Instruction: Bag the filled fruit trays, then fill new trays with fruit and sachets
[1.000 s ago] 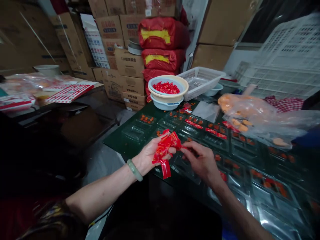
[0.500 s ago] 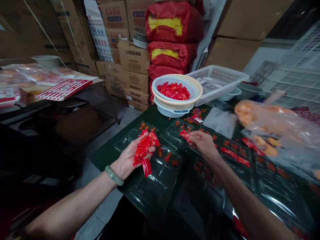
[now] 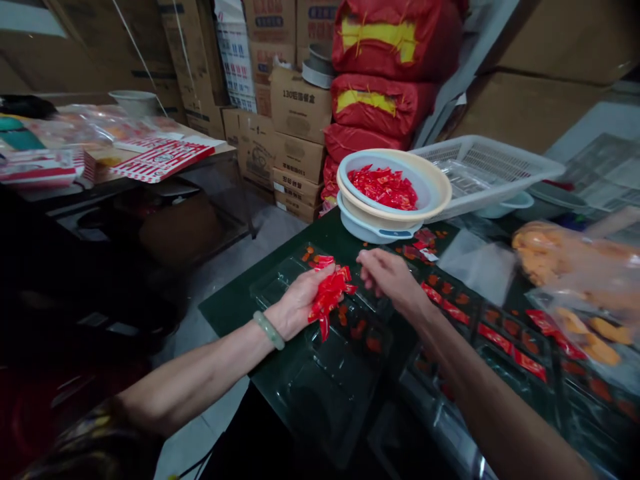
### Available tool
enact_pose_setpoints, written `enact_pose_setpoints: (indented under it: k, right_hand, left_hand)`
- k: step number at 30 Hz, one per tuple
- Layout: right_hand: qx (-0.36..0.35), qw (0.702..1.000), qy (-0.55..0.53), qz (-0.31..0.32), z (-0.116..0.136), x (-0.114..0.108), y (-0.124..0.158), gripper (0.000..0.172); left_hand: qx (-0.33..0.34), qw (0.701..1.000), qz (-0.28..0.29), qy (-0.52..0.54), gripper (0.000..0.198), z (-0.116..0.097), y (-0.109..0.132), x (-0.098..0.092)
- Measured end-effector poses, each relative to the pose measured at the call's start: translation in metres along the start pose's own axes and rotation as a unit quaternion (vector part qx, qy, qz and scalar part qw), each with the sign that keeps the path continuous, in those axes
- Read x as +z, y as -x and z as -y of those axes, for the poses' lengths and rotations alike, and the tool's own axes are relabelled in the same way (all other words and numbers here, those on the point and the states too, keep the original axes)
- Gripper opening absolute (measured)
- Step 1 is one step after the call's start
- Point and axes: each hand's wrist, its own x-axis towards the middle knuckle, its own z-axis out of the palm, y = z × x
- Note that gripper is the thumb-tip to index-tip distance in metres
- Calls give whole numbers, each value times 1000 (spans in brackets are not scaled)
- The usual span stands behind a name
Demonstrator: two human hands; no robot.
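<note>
My left hand (image 3: 303, 300), with a green bangle (image 3: 269, 330) at its wrist, is closed around a bunch of small red packets (image 3: 331, 291). My right hand (image 3: 387, 277) is just to the right of the bunch. Its fingers are curled, and nothing shows in them. Below the hands, a clear plastic tray (image 3: 325, 387) has orange-brown pieces (image 3: 357, 330) in its small compartments. Another clear tray (image 3: 273, 287) lies partly behind my left hand. To the right, more trays hold red packets (image 3: 510, 350) lying beside similar pieces; my right forearm covers part of them.
Stacked basins, the top one holding red packets (image 3: 385, 187), stand at the back of the green table (image 3: 225, 303). Behind is a white plastic basket (image 3: 500, 190). A clear bag of orange-yellow food (image 3: 575, 260) lies right. Cartons (image 3: 300, 107) and red bundles (image 3: 385, 100) are piled beyond.
The view has swung left. My right hand has moved closer to my left hand, and the red packet it pinched no longer shows in its fingers. My left hand still holds its bunch.
</note>
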Motion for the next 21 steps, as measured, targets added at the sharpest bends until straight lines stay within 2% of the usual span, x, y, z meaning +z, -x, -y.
enact_pose_setpoints:
  k: [2,4,7,10,12,16,18,21]
  right_hand:
    - [-37,992,-107,58,14,1,20,32]
    - [-37,977,-185,96,19,2,34,31]
    - [-11,966,-231,112,16,2,46,35]
    - [-5,961,-272,48,10,-2,56,37]
    - [5,956,-292,-20,2,-10,58,39]
    - [104,964,-197,-147,-31,-32,44,33]
    - [163,964,-125,-170,-53,-36,30,32]
    - [210,960,-50,-180,-79,-29,9,33]
  left_hand:
    - [23,999,34,7,10,6,3,1]
    - [17,998,60,9,9,11,8,3]
    - [-55,996,64,3,14,16,15,6]
    - [-145,986,84,14,24,18,19,7]
    - [-164,981,105,21,25,19,19,4]
    - [-141,985,98,22,17,15,22,-7]
    - [-133,987,91,30,18,10,26,-10]
    - [-119,988,88,39,20,1,31,-11]
